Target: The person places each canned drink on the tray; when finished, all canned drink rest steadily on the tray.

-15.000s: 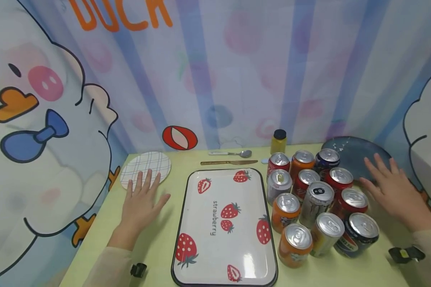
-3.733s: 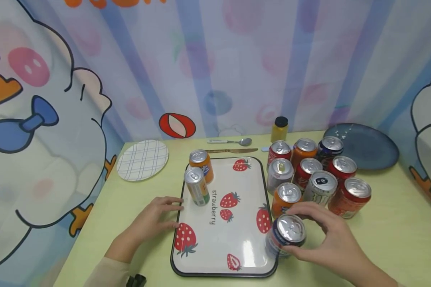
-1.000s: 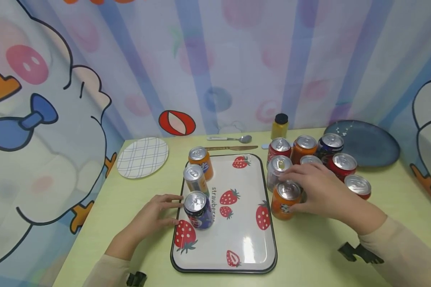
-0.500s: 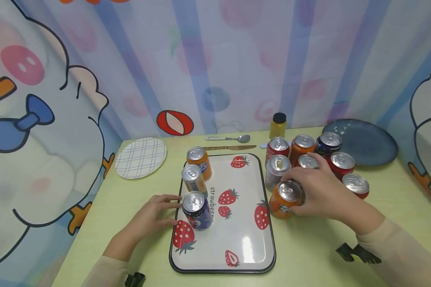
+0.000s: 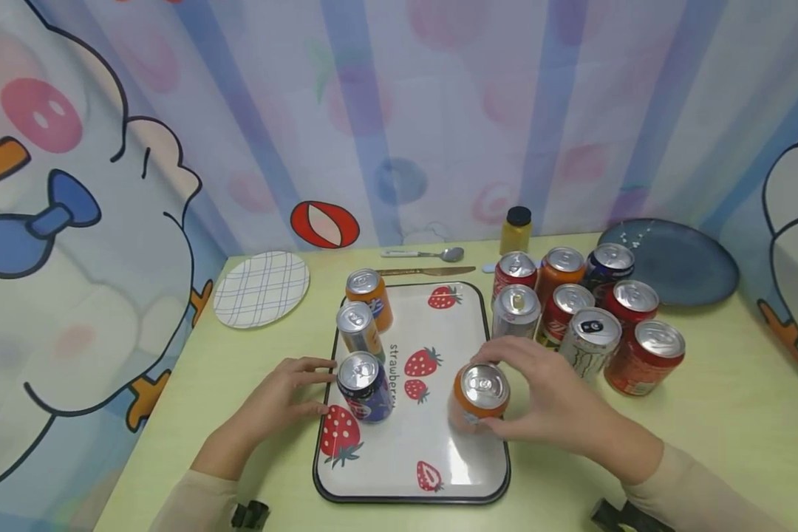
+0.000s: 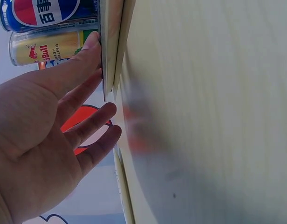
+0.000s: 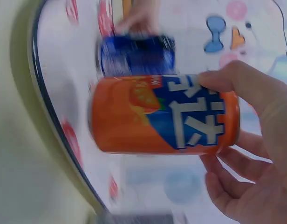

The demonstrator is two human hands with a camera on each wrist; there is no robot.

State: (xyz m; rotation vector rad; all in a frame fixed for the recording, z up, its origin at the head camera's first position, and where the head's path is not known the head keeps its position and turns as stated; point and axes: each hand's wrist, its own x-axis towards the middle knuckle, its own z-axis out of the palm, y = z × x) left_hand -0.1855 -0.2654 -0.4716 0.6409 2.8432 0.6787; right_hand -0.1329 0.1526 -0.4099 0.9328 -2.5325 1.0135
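Observation:
My right hand (image 5: 552, 395) grips an orange soda can (image 5: 482, 391) by its upper part, over the right side of the strawberry tray (image 5: 432, 473). In the right wrist view the orange can (image 7: 157, 116) sits between thumb and fingers. My left hand (image 5: 279, 403) touches the tray's left edge with fingers loosely extended; the left wrist view shows the hand (image 6: 55, 116) holding no can. Along the tray's left side stand a blue Pepsi can (image 5: 366, 388), a Red Bull can (image 5: 359, 329) and another orange can (image 5: 372, 299), all upright.
Right of the tray stands a cluster of several upright cans, among them a white can (image 5: 590, 343) and a red can (image 5: 646, 358). Behind them are a dark oval plate (image 5: 691, 266) and a yellow bottle (image 5: 516, 230). A spoon (image 5: 425, 255), knife (image 5: 432, 272) and checked plate (image 5: 262, 290) lie at the back.
My right hand has lifted the orange can from the cluster's front and moved it left over the tray. Earlier, the Pepsi can came onto the tray. The left hand stays at the tray's edge.

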